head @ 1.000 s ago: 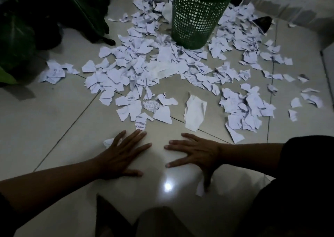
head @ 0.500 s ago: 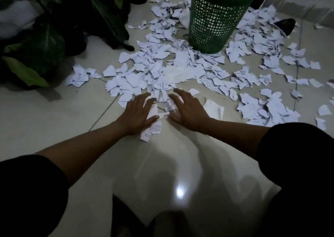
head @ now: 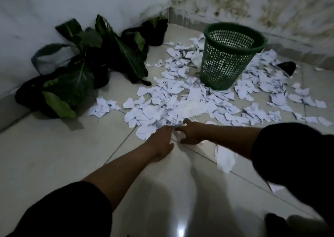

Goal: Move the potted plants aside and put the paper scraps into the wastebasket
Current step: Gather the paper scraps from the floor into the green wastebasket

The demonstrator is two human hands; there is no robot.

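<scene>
head view looks down on a tiled floor (head: 54, 155) where the left hand (head: 160, 143) and right hand (head: 191, 133) meet at the near edge of the paper scraps (head: 180, 99), fingertips among the pieces; blur hides whether either hand grasps any, so i cannot tell. scraps spread from the hands toward 12 and 2 o'clock around the base of the upright green wastebasket (head: 229, 56) at 1 o'clock. potted plants (head: 90, 65) stand grouped along the wall (head: 54, 5) at 10 o'clock, just beside the scraps.
</scene>
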